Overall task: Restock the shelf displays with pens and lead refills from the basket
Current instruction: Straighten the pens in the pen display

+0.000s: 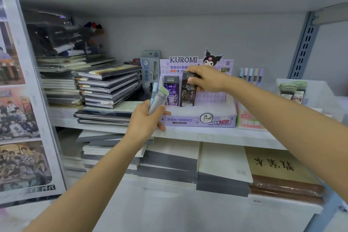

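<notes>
- at the front of the middle shelf [207, 135], my right hand [205, 81] pinches the top of a dark lead refill pack [188, 94], thumb on its face and fingers curled over its upper edge.
- that pack stands upright inside the lilac kuromi display box [197, 120], toward its left side, just beside a purple refill pack [172, 90] that also stands upright.
- my left hand [146, 120] is closed round two slim things: a green-capped clear case [161, 96] and a pale blue case [154, 90]. both point up and lean a little to the right, just in front of the box's left corner.
- left of the box, dark notebooks [109, 84] lie flat in stacks, and a blue carded pack [150, 69] stands behind the box's left corner.
- right of the box, a row of pastel pens [251, 75] stands upright near the back wall.
- below, on the lower shelf, flat paper pads [222, 162] lie beside a tan book [278, 165] with dark characters on its cover.
</notes>
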`<state>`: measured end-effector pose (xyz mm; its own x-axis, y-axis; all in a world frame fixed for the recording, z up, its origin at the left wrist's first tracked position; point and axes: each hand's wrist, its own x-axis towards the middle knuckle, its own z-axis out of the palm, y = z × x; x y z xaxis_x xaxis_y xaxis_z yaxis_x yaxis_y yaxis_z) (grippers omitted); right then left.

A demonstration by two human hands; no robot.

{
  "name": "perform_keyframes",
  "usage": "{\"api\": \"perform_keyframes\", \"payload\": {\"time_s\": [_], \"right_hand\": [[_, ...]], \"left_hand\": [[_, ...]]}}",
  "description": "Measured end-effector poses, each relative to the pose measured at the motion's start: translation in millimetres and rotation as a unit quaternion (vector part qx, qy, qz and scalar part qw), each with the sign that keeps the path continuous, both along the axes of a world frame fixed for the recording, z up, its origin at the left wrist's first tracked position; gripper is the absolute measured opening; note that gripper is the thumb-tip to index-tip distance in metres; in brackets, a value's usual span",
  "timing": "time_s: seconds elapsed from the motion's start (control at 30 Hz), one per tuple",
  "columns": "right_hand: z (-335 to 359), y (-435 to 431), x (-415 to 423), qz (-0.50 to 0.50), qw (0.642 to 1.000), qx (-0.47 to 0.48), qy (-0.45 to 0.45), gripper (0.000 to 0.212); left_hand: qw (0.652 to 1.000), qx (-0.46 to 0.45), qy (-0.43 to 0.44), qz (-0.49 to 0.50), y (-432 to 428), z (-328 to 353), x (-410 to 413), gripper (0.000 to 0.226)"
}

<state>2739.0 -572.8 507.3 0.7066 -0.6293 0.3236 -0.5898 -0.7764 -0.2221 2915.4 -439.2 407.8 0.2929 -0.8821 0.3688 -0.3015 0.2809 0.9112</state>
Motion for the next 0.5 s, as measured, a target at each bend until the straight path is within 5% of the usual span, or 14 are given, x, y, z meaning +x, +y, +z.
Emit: {"api": "perform_keyframes", "payload": {"time_s": [0.1, 0.3, 0.5], "right_hand": [[-4, 1, -1, -0.003, 0.999, -0.022, 0.027, 0.007], [-23, 5, 5, -0.018, 0.986, -0.042, -0.158, 0.021], [-34, 9, 8, -0.065, 0.973, -0.129, -0.180, 0.015]], "left_hand": [[1.000, 0.006, -0.004, -0.008, 2, 1, 1, 0.015], [1.000, 0.009, -0.001, -0.018, 4, 1, 3, 0.014], [0.999, 0.015, 0.017, -0.035, 7, 4, 4, 0.017]]}}
